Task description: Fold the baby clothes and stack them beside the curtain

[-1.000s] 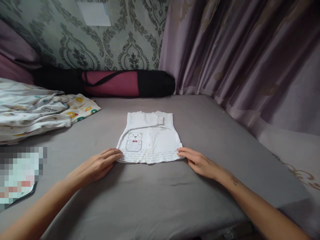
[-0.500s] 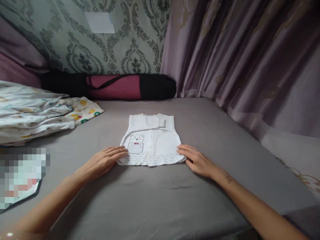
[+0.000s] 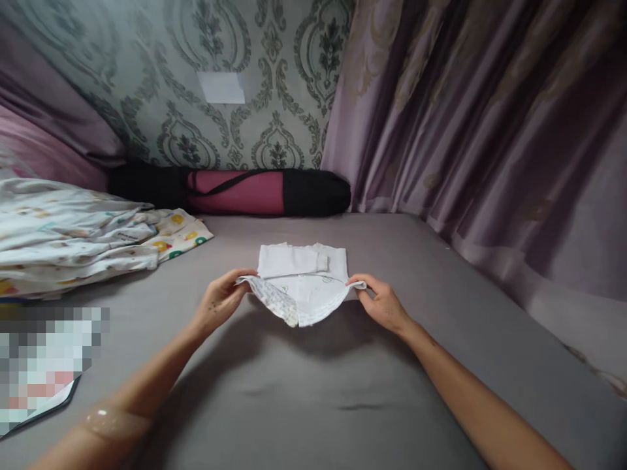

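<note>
A small white baby shirt [image 3: 302,262] lies on the grey bed sheet [image 3: 304,405], its sleeves folded across the upper part. The near hem is lifted off the sheet and sags in the middle, with printed lettering along its edge. My left hand [image 3: 225,297] pinches the hem's left corner between thumb and fingers. At the opposite corner, my right hand [image 3: 382,300] grips the hem the same way. The bear print on the front is hidden by the raised cloth.
Patterned white cloths [image 3: 73,228] are heaped at the left. Nearer, a dark-edged flat object [image 3: 73,391] is mostly blurred out. Along the wall rests a black and maroon long bag [image 3: 235,192]. Purple curtains [image 3: 441,130] hang at the right.
Both hands have gone from lying on the shirt's lower corners to gripping them. The hem has come up off the sheet and away from me. The camera view has tilted upward.
</note>
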`<state>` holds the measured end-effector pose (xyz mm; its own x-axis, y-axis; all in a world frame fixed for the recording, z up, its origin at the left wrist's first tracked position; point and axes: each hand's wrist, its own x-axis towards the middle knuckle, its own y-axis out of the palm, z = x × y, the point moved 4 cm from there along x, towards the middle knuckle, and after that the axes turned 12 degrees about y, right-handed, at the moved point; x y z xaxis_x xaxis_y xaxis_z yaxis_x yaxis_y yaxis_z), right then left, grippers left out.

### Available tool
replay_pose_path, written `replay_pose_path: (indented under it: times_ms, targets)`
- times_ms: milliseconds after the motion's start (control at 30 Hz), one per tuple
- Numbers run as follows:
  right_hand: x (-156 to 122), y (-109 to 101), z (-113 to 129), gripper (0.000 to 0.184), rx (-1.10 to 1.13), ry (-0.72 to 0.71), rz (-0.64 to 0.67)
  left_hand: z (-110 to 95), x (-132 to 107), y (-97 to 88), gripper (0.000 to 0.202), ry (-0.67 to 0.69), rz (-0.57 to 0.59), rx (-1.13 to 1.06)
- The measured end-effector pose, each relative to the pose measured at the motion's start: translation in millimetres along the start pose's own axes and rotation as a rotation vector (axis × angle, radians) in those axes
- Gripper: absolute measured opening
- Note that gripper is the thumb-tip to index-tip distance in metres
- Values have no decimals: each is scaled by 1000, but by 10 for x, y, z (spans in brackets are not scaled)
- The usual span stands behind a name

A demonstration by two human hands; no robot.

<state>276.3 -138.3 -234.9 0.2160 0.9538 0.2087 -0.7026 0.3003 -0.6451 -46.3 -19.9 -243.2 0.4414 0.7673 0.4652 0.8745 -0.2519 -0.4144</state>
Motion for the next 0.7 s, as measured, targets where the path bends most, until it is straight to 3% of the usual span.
replay_pose_path:
  times_ms: [200,367,533,700]
  targets:
    - [449,56,-66,24,99,0,-180,93,332,116,29,9,-175,-31]
    - [879,183,-288,27,65,100,-278,379,660,180,27,-46,-284,83]
    - [1142,383,-558,27,-216,459,-194,839,845,322,21,-283,-164,463]
    - [1158,479,-642,30,-339,522,-193,1028,836,429,23,-359,-59,598]
